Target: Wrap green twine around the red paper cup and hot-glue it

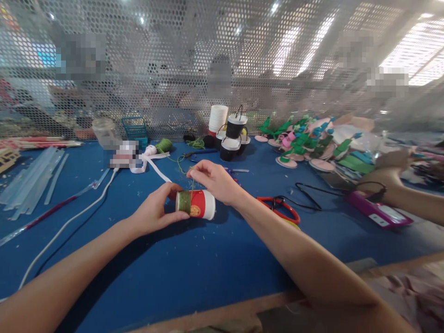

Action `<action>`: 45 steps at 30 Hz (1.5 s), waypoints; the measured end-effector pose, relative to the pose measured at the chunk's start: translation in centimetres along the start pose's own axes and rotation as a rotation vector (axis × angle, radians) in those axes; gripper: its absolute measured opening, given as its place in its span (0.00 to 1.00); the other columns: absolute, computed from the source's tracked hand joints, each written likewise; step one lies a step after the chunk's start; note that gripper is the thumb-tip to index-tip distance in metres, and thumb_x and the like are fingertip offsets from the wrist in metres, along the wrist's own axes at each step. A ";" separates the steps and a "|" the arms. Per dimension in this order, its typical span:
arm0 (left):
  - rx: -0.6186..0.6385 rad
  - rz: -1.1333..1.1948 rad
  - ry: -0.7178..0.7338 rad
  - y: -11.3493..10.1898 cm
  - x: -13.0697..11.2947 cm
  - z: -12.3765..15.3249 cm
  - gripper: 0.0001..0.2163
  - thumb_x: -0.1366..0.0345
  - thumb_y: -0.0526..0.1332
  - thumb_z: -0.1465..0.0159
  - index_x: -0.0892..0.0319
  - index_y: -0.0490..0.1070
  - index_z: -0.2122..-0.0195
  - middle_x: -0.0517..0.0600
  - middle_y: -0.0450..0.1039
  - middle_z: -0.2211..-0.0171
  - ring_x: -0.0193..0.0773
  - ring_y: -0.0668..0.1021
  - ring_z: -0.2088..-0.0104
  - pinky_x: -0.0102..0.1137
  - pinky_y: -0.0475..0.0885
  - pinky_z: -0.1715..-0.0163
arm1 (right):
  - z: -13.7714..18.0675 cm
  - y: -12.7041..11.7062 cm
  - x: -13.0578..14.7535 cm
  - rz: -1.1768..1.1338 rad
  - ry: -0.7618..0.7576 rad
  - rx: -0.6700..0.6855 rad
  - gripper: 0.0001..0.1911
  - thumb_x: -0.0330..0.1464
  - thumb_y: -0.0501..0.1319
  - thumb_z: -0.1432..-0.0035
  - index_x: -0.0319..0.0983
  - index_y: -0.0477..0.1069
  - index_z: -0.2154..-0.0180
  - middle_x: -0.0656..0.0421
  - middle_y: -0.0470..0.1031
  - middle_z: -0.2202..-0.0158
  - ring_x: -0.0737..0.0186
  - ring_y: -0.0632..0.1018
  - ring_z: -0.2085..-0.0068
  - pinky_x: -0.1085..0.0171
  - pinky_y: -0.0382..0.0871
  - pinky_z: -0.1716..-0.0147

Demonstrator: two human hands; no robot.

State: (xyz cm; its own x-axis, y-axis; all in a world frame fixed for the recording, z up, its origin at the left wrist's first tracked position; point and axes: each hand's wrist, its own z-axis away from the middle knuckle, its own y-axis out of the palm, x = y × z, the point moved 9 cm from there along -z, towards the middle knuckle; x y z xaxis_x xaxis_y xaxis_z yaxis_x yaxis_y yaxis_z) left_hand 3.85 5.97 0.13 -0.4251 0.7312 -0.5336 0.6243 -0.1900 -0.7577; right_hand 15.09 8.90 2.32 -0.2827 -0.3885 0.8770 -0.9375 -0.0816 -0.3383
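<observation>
A red and white paper cup [208, 205] lies on its side above the blue table, its left part wrapped in green yarn [184, 201]. My left hand [157, 206] grips the cup around its yarn-covered end, thumb below and fingers behind. Just above the cup, my right hand [215, 181] pinches the green strand that runs up from the wrapping. That strand seems to trail back toward a ball of green yarn [164, 145] farther off on the table.
Black-wrapped cups [230, 149] with handles and a stack of white cups [218, 119] stand behind. Red-handled scissors [280, 210] and a purple power strip [378, 211] lie to the right, near another person's arm [409, 196]. Glue sticks [38, 178] lie left; a perforated metal screen [173, 60] borders the back.
</observation>
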 end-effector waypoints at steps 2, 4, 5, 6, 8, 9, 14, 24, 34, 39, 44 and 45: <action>0.000 -0.015 0.007 0.0 -0.2 0.0 0.20 0.51 0.59 0.45 0.60 0.59 0.59 0.51 0.67 0.64 0.39 0.72 0.66 0.36 0.71 0.65 | -0.1 0.0 0.0 0.009 0.001 0.002 0.06 0.34 0.54 0.47 0.38 0.63 0.73 0.60 0.69 0.72 0.66 0.70 0.69 0.63 0.64 0.65; 0.001 -0.011 0.019 0.0 -0.3 0.0 0.20 0.51 0.59 0.45 0.61 0.59 0.59 0.52 0.67 0.64 0.39 0.73 0.65 0.36 0.71 0.65 | -0.1 0.0 -0.1 0.021 0.002 0.009 0.07 0.34 0.55 0.47 0.38 0.63 0.73 0.60 0.69 0.73 0.66 0.70 0.69 0.63 0.64 0.65; -0.003 -0.006 0.025 0.0 -0.4 0.0 0.20 0.51 0.59 0.45 0.61 0.59 0.58 0.52 0.67 0.64 0.39 0.73 0.65 0.36 0.71 0.65 | -0.1 0.0 -0.1 0.026 0.002 0.013 0.07 0.34 0.55 0.47 0.37 0.63 0.73 0.60 0.69 0.73 0.66 0.70 0.69 0.63 0.64 0.65; -0.007 0.000 0.031 0.0 -0.5 0.0 0.21 0.51 0.59 0.45 0.61 0.59 0.58 0.52 0.67 0.64 0.40 0.73 0.65 0.35 0.71 0.65 | -0.1 0.0 -0.2 0.032 0.002 0.016 0.07 0.34 0.55 0.47 0.37 0.64 0.73 0.60 0.69 0.73 0.66 0.70 0.69 0.63 0.64 0.66; -0.016 0.006 0.043 -0.1 -0.6 0.0 0.21 0.51 0.59 0.45 0.61 0.60 0.58 0.52 0.67 0.64 0.40 0.73 0.65 0.35 0.71 0.65 | -0.1 0.1 -0.3 0.046 0.005 0.020 0.07 0.34 0.55 0.47 0.37 0.64 0.73 0.60 0.69 0.73 0.66 0.70 0.70 0.63 0.64 0.66; -0.020 0.006 0.047 -0.1 -0.7 0.0 0.21 0.51 0.59 0.45 0.61 0.60 0.58 0.52 0.68 0.64 0.40 0.73 0.65 0.35 0.71 0.65 | -0.1 0.1 -0.3 0.049 0.008 0.023 0.07 0.33 0.55 0.47 0.37 0.64 0.74 0.60 0.69 0.73 0.66 0.70 0.70 0.63 0.64 0.67; -0.026 0.012 0.072 0.0 -0.8 0.1 0.21 0.50 0.59 0.45 0.60 0.60 0.58 0.52 0.67 0.63 0.40 0.72 0.63 0.36 0.70 0.63 | -0.1 0.5 -0.5 0.029 0.028 0.052 0.07 0.33 0.55 0.47 0.37 0.64 0.74 0.60 0.70 0.73 0.66 0.70 0.69 0.63 0.64 0.66; -0.049 -0.057 0.179 -0.3 -2.1 0.2 0.20 0.52 0.60 0.44 0.60 0.59 0.57 0.55 0.66 0.60 0.42 0.72 0.58 0.37 0.70 0.59 | 0.1 1.2 -0.9 -0.008 0.090 0.096 0.06 0.33 0.55 0.48 0.37 0.64 0.74 0.59 0.70 0.72 0.65 0.71 0.68 0.62 0.64 0.64; -0.095 -0.120 0.276 -0.6 -2.9 0.5 0.20 0.53 0.60 0.44 0.58 0.58 0.55 0.57 0.65 0.57 0.44 0.71 0.55 0.41 0.70 0.57 | 0.4 1.8 -2.0 -0.043 0.190 0.145 0.07 0.34 0.57 0.50 0.37 0.65 0.75 0.60 0.71 0.74 0.67 0.69 0.72 0.66 0.62 0.72; -0.097 -0.131 0.277 -0.6 -2.8 0.6 0.20 0.54 0.60 0.43 0.58 0.57 0.54 0.57 0.65 0.56 0.45 0.71 0.54 0.42 0.69 0.56 | 0.5 1.8 -2.2 -0.034 0.212 0.142 0.07 0.34 0.57 0.50 0.37 0.65 0.75 0.63 0.68 0.77 0.69 0.68 0.74 0.67 0.61 0.74; -0.080 -0.134 0.265 -0.5 -2.7 0.6 0.21 0.55 0.60 0.43 0.58 0.57 0.53 0.57 0.65 0.56 0.45 0.71 0.54 0.42 0.70 0.56 | 0.5 1.8 -2.7 0.002 0.243 0.131 0.05 0.32 0.58 0.51 0.37 0.66 0.76 0.63 0.67 0.78 0.70 0.67 0.76 0.67 0.62 0.74; -0.077 -0.137 0.271 -0.5 -2.7 0.6 0.21 0.55 0.60 0.43 0.58 0.57 0.52 0.58 0.64 0.55 0.45 0.70 0.54 0.42 0.70 0.56 | 0.5 1.9 -2.8 0.006 0.252 0.136 0.05 0.32 0.58 0.51 0.37 0.66 0.76 0.63 0.67 0.78 0.70 0.66 0.76 0.67 0.61 0.75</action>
State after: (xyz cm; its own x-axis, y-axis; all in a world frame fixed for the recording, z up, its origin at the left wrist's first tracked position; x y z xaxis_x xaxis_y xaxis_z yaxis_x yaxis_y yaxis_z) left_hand 4.29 3.66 1.75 -0.3252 0.8964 -0.3010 0.6253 -0.0349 -0.7796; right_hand 14.21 9.36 -0.92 -0.3458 -0.1505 0.9261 -0.9045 -0.2091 -0.3717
